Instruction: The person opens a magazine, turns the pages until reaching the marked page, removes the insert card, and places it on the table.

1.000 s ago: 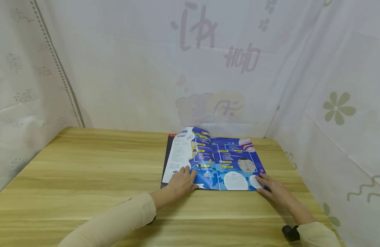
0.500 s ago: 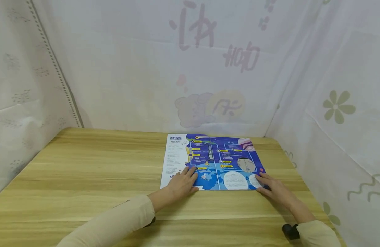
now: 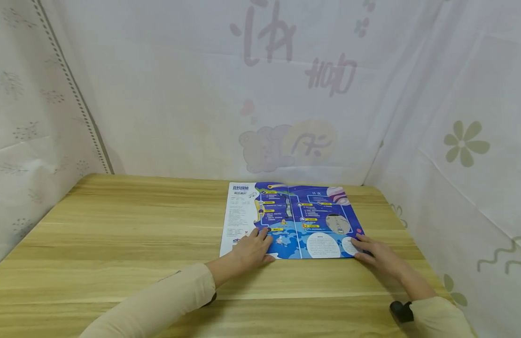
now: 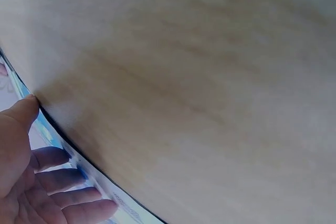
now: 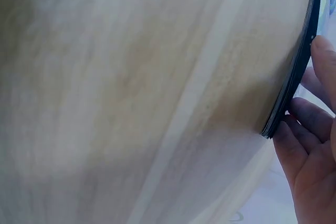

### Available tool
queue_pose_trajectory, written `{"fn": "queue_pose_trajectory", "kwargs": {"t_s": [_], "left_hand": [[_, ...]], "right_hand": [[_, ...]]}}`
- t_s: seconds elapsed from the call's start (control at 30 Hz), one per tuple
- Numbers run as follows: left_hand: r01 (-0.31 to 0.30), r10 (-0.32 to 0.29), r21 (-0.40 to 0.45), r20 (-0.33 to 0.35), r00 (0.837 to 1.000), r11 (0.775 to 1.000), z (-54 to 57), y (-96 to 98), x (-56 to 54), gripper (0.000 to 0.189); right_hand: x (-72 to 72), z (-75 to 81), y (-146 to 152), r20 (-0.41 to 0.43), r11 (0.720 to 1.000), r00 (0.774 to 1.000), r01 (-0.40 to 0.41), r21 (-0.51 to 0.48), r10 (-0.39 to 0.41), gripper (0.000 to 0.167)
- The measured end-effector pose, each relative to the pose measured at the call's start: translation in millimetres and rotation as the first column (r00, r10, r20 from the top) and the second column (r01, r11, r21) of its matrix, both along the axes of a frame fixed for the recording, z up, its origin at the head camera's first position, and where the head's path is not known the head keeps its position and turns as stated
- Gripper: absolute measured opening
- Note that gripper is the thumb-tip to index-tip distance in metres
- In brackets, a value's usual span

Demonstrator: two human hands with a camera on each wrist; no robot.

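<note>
An open magazine (image 3: 285, 211) lies flat near the far edge of the table, in the head view. Its left page is white and blue, its right page blue-purple with white bubbles. My left hand (image 3: 252, 248) rests on the lower part of the left page, fingers spread loosely and thumb at the near edge. The left wrist view shows the relaxed fingers of that left hand (image 4: 58, 184) over the page. At the lower right corner, my right hand (image 3: 380, 256) holds the magazine. In the right wrist view, its thumb touches the near edge of the thick page stack (image 5: 294, 77), fingers bent around the corner.
The wooden table (image 3: 137, 225) spreads to the left and in front of the magazine. Pale printed curtains (image 3: 180, 94) hang behind and at both sides. A black wrist device (image 3: 400, 311) is visible at the right cuff.
The left page, curved up a second ago with a dark page showing under it, now lies flat and reaches further left. Both hands have stayed nearly in place.
</note>
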State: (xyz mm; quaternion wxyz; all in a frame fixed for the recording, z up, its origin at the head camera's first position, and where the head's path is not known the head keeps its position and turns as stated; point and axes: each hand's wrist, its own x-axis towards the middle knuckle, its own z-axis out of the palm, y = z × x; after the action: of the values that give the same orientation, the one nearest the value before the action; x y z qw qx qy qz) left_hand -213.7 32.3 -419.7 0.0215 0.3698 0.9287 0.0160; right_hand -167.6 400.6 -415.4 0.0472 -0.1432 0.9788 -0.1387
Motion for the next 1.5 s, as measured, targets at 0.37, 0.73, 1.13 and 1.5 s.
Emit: {"fn": "queue_pose_trajectory", "kwargs": {"t_s": [0.37, 0.73, 1.13, 1.5], "left_hand": [[0.001, -0.001, -0.005, -0.001, 1.000, 1.000, 0.3, 2.1, 0.5, 0.048], [-0.001, 0.000, -0.025, -0.041, 0.999, 1.000, 1.4, 3.4, 1.2, 0.049], [-0.013, 0.012, -0.024, -0.049, 0.999, 1.000, 3.1, 7.8, -2.6, 0.051], [-0.051, 0.049, -0.010, -0.136, 0.989, 0.999, 7.5, 17.6, -8.1, 0.049]], "right_hand": [[3.0, -2.5, 7, -0.044, 0.999, 0.998, -0.038, 0.033, 0.040, 0.030], [6.5, -3.9, 8, -0.258, 0.978, 0.953, -0.118, 0.172, 0.160, 0.022], [12.1, -5.1, 6, -0.512, 0.975, 0.837, -0.106, 0.194, 0.193, 0.030], [11.1, -5.3, 5, -0.666, 0.984, 0.727, -0.089, 0.152, 0.169, 0.008]]}}
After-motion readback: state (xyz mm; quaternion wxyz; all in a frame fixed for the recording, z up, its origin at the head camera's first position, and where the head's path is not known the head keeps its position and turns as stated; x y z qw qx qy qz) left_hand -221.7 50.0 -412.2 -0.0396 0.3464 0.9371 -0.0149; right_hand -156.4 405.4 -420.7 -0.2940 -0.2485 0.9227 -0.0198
